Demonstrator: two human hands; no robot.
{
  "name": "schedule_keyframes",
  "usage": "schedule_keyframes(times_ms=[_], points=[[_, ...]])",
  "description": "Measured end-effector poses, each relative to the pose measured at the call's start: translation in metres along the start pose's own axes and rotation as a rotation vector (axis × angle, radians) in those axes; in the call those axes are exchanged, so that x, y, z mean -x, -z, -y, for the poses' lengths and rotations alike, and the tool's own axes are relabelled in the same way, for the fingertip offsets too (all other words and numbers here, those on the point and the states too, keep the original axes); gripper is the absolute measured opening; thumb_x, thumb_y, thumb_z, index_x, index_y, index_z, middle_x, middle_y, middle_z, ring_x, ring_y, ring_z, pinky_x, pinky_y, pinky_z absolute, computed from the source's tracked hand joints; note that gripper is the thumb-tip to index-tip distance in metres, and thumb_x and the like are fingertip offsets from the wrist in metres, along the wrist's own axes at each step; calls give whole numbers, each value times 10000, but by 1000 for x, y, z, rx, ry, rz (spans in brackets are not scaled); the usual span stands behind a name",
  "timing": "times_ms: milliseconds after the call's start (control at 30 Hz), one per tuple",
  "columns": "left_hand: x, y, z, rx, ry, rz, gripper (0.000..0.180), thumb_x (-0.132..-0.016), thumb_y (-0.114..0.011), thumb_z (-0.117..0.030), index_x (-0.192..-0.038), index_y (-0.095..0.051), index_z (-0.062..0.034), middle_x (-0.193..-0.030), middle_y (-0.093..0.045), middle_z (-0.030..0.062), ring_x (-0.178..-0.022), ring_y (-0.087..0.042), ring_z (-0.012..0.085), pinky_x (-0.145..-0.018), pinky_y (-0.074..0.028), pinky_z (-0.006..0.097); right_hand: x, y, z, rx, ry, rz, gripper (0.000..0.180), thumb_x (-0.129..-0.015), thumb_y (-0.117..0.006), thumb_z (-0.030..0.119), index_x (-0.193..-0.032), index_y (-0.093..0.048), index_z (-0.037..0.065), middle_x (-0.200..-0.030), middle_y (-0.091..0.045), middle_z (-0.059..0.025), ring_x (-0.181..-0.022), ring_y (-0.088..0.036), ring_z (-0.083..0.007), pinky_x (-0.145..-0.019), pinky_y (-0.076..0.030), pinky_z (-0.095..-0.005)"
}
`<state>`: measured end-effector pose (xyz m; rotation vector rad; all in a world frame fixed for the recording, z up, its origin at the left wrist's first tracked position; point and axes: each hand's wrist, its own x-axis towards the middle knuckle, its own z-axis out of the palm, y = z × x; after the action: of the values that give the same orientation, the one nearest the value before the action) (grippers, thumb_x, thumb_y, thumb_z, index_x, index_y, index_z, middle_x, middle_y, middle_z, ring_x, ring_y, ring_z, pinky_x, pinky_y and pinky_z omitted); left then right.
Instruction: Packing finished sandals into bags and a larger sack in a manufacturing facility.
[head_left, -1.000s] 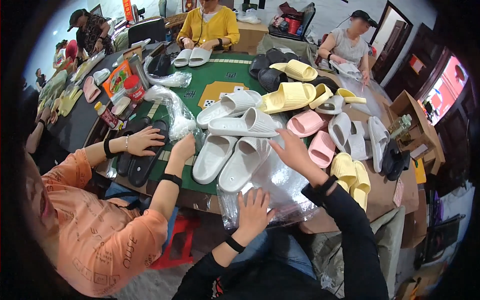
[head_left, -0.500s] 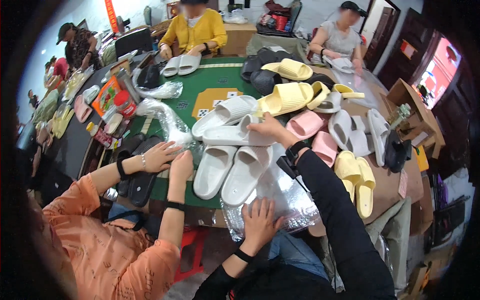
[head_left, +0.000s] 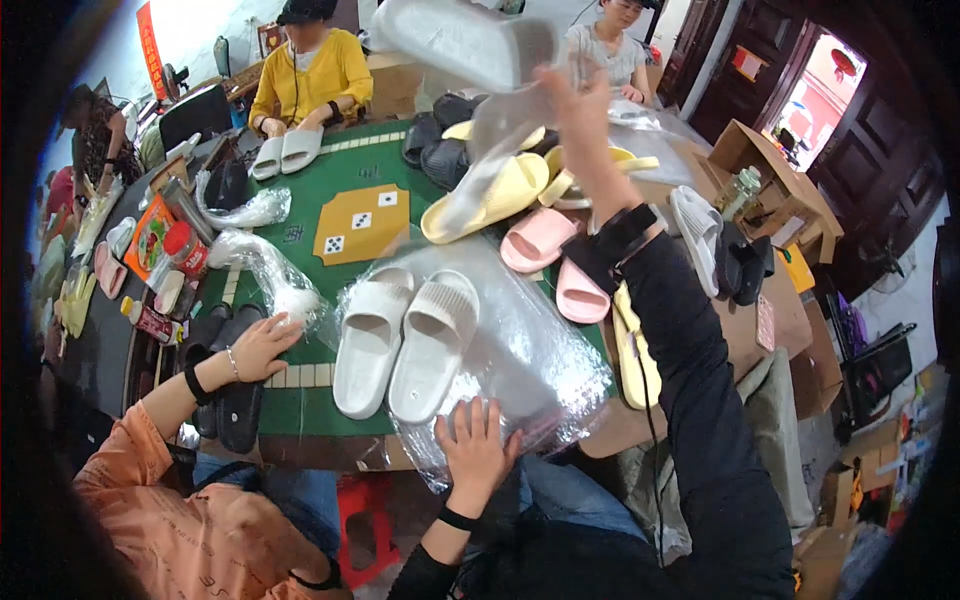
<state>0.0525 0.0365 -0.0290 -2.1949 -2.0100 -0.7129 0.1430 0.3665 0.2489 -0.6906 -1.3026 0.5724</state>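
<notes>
My left hand (head_left: 478,450) lies open, fingers spread, pressing on a stack of clear plastic bags (head_left: 530,385) at the table's near edge. Just beyond it, a pair of white slide slippers stands side by side on the plastic: a left slipper (head_left: 363,375) and a right slipper (head_left: 425,375), toes pointing away. My right hand (head_left: 580,115) is raised high over the far side of the pile. A pale grey slide slipper (head_left: 455,40) is held up at its fingers, with a second pale slipper shape (head_left: 508,120) below. Motion blurs both, and the exact grip is hard to see.
Yellow slippers (head_left: 490,200), pink slippers (head_left: 538,240) and black slippers (head_left: 455,160) crowd the table's middle and right. At my left a co-worker's hand (head_left: 255,350) rests by black slippers (head_left: 240,400). A person in yellow (head_left: 315,80) sits opposite. An open cardboard box (head_left: 775,170) stands right.
My right hand has lifted the pale grey slippers off the white pair, up and away. The co-worker's two hands have parted. My view has turned somewhat to the right.
</notes>
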Motion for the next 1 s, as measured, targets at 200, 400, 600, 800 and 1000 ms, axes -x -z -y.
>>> schedule_keyframes(times_ms=[200, 400, 600, 800, 1000], points=[[2, 1, 4, 5, -1, -37, 579, -806, -641, -446, -1239, -526, -78, -1259, -485, 145, -1207, -410, 354, -1014, -244, 606, -26, 99, -25, 127, 228, -504, 748, -753, -793, 240, -1300, -322, 41, -1175, -486, -165, -1031, -531, -232, -883, -456, -345], [0, 4, 3, -16, 44, -16, 576, -808, -638, -445, -1251, -530, -92, -1258, -492, 121, -1223, -403, 330, -1035, -228, 594, -8, 207, -106, 1049, -303, -216, 850, -754, -702, 485, -1347, -407, -47, -1317, -423, -350, -1231, -403, -471, -1060, -299, -477], [1, 3, 5, 0, 14, -70, 579, -804, -647, -436, -1247, -537, -79, -1264, -483, 128, -1224, -403, 332, -1032, -239, 591, 30, 178, -110, 1454, 98, -226, 613, -829, -639, 377, -1283, -495, -9, -1235, -523, -277, -1193, -435, -460, -1024, -332, -471], [5, -3, 9, -11, 9, -57, 614, -775, -665, -427, -1269, -525, -89, -1276, -470, 124, -1234, -386, 341, -1040, -221, 615, 217, 18, -16, 572, 131, 1231, 409, -973, -432, 337, -1299, -534, 112, -1309, -550, -129, -1158, -551, -298, -936, -443, -475], [14, -20, 12, -20, -39, 10, 639, -770, -649, -447, -1306, -537, -119, -1355, -492, 137, -1318, -363, 355, -1067, -164, 669, 317, -76, -36, 856, -267, 1086, 669, -895, -475, 565, -1395, -430, 123, -1262, -478, -352, -1218, -435, -477, -1025, -301, -555]])
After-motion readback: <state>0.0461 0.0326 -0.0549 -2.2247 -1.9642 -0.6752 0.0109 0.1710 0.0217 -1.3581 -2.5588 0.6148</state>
